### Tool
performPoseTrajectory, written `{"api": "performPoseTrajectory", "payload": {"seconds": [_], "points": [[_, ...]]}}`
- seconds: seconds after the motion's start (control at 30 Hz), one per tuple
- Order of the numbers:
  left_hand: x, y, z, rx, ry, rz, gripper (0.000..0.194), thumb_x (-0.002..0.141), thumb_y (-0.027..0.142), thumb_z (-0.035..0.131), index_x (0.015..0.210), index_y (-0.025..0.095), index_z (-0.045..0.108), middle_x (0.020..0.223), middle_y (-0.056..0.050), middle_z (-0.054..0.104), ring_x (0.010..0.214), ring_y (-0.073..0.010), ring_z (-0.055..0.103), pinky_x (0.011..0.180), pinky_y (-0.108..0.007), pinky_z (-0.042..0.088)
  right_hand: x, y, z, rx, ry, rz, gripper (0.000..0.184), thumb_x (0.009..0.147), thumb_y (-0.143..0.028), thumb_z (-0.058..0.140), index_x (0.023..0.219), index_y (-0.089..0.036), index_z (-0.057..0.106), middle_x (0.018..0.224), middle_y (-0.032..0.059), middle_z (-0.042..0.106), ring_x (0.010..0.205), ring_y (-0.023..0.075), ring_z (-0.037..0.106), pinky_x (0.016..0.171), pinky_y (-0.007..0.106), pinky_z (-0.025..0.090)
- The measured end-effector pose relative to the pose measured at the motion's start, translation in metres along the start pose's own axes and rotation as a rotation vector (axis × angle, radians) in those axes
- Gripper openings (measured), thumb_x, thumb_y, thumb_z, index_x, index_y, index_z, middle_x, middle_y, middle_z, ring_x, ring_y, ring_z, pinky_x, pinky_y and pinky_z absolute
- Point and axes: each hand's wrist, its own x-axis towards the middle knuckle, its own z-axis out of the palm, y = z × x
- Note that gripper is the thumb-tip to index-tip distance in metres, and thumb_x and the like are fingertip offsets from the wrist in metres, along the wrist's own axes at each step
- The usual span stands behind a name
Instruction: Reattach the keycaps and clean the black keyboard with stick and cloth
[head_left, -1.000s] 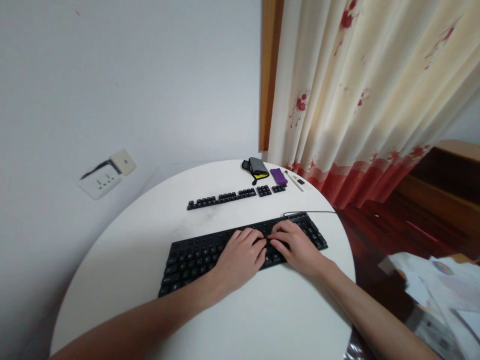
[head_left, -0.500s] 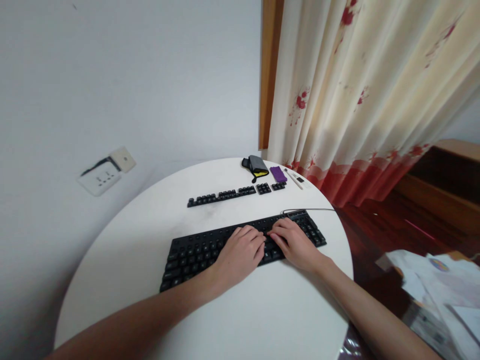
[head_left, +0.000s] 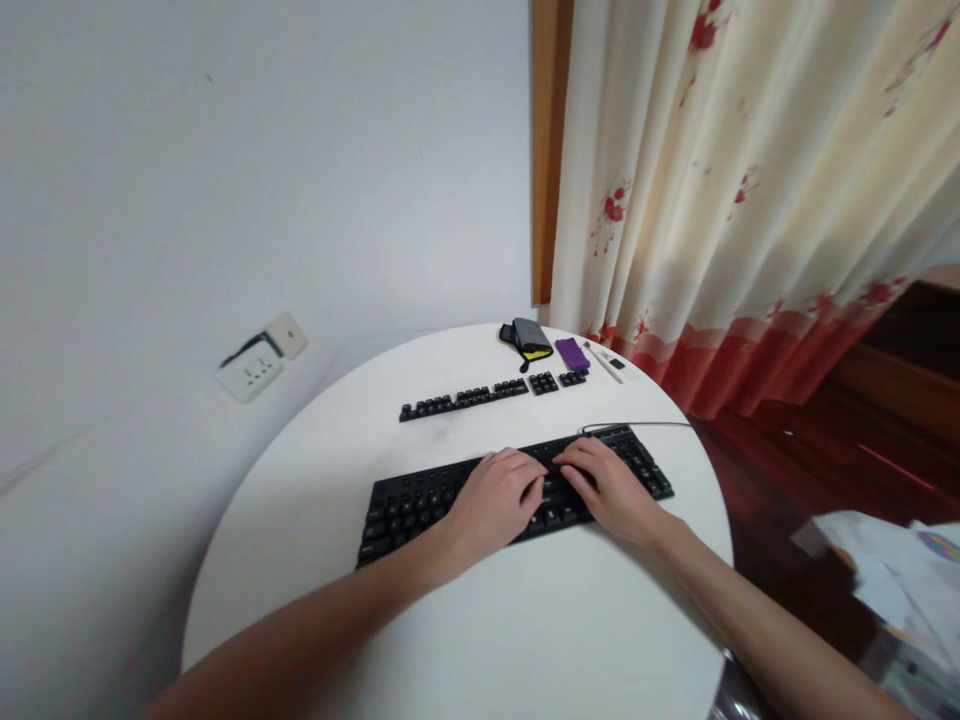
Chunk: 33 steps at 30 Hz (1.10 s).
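Observation:
A black wired keyboard point(head_left: 420, 497) lies across the round white table point(head_left: 540, 630). My left hand point(head_left: 493, 497) rests on its middle keys with the fingers lying flat and slightly curled. My right hand point(head_left: 611, 487) lies on the right part of the keyboard, fingers spread over the keys. Neither hand holds anything. Behind the keyboard a row of loose black keycaps point(head_left: 461, 398) is laid out, with two small keycap groups point(head_left: 556, 381) at its right end.
At the table's far edge lie a grey-and-yellow pouch point(head_left: 526, 337), a purple object point(head_left: 573, 352) and a white stick-like tool point(head_left: 604, 361). A wall socket point(head_left: 248, 372) is on the left wall. A flowered curtain point(head_left: 720, 200) hangs at right; papers point(head_left: 892, 570) lie low right.
The view has shifted, so the table and keyboard sit further right in the picture. Both hands stay on the keyboard in about the same places.

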Motion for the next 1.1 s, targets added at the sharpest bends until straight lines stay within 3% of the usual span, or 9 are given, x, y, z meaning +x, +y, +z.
{"api": "performPoseTrajectory", "payload": {"seconds": [0.17,0.3,0.43,0.53,0.67,0.83,1.1], "points": [[0.049,-0.031,-0.008,0.071,0.074,-0.067,0.025,0.093,0.024,0.050,0.108,0.019,0.069,0.104,-0.006,0.070,0.101,-0.0219,0.059,0.094,-0.036,0.044,0.035,0.026,-0.011,-0.121,0.095,0.071,0.029,0.096,-0.025,0.045,0.116,-0.018,0.065,0.104,0.0096,0.062,0.099,0.0220,0.055,0.093,0.036,0.043],[0.097,-0.062,0.008,0.198,0.038,-0.115,0.026,0.092,0.026,0.054,0.110,0.016,0.070,0.103,-0.009,0.068,0.101,-0.0240,0.057,0.094,-0.036,0.043,0.080,0.056,-0.012,-0.319,0.052,0.133,0.033,0.094,-0.022,0.047,0.121,-0.013,0.064,0.110,0.0137,0.059,0.104,0.0237,0.053,0.095,0.035,0.040],[0.124,-0.080,0.031,0.298,-0.020,-0.194,0.026,0.089,0.027,0.059,0.111,0.018,0.070,0.107,-0.010,0.065,0.104,-0.0260,0.053,0.090,-0.036,0.043,0.113,0.074,-0.003,-0.480,-0.080,0.181,0.036,0.092,-0.022,0.051,0.126,-0.016,0.063,0.115,0.0148,0.057,0.108,0.0258,0.050,0.093,0.035,0.039],[0.129,-0.085,0.042,0.349,-0.030,-0.235,0.025,0.089,0.028,0.060,0.110,0.019,0.070,0.109,-0.012,0.062,0.108,-0.0277,0.049,0.087,-0.038,0.043,0.125,0.080,0.004,-0.514,-0.126,0.167,0.034,0.091,-0.023,0.053,0.123,-0.021,0.065,0.114,0.0139,0.057,0.107,0.0267,0.049,0.092,0.035,0.039],[0.130,-0.087,0.047,0.390,-0.005,-0.192,0.022,0.090,0.027,0.058,0.107,0.020,0.071,0.108,-0.012,0.060,0.108,-0.0284,0.046,0.085,-0.039,0.041,0.133,0.085,0.006,-0.522,-0.149,0.134,0.032,0.091,-0.022,0.053,0.118,-0.022,0.069,0.112,0.0138,0.058,0.109,0.0278,0.048,0.091,0.036,0.038],[0.131,-0.085,0.049,0.369,-0.008,-0.138,0.020,0.091,0.023,0.054,0.093,0.017,0.074,0.103,-0.012,0.061,0.107,-0.0284,0.045,0.085,-0.040,0.040,0.138,0.085,0.002,-0.539,-0.164,0.091,0.027,0.090,-0.021,0.054,0.110,-0.021,0.073,0.110,0.0135,0.059,0.106,0.0272,0.048,0.090,0.036,0.038],[0.126,-0.079,0.044,0.320,-0.057,-0.197,0.025,0.091,0.020,0.050,0.089,0.017,0.075,0.091,-0.013,0.069,0.101,-0.0283,0.054,0.087,-0.040,0.041,0.148,0.079,0.004,-0.566,-0.182,0.000,0.022,0.089,-0.016,0.054,0.097,-0.015,0.074,0.105,0.0128,0.065,0.105,0.0263,0.048,0.085,0.033,0.036]]}}
